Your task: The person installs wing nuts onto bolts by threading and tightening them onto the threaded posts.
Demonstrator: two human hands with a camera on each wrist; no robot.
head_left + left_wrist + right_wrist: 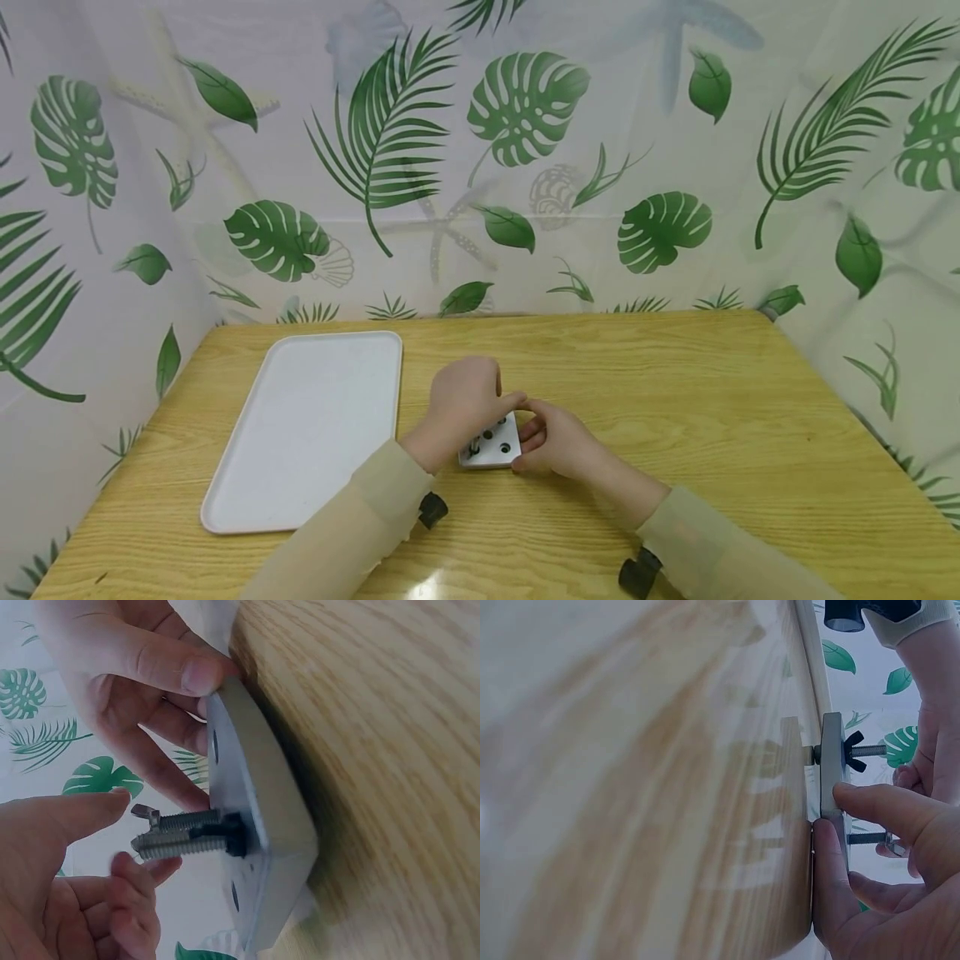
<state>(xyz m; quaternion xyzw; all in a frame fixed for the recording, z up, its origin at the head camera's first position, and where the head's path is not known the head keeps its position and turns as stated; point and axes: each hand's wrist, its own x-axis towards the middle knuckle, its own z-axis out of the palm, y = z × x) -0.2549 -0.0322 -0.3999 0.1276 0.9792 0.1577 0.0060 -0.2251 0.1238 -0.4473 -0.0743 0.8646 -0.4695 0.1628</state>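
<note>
A silver metal plate with several holes is held low over the table. My right hand pinches its right edge, thumb on top and a finger underneath. Two threaded bolts stand up from the plate. A black wing nut sits low on one bolt. On the other bolt, a silver wing nut is at the tip. My left hand is over the plate, its thumb and loosely bent fingers about the bolt ends. A small gap shows between the thumb and the silver wing nut.
A white tray lies on the wooden table to the left of my hands. Leaf-patterned cloth hangs behind the table and along both sides. A black device is strapped at my left wrist, another at my right.
</note>
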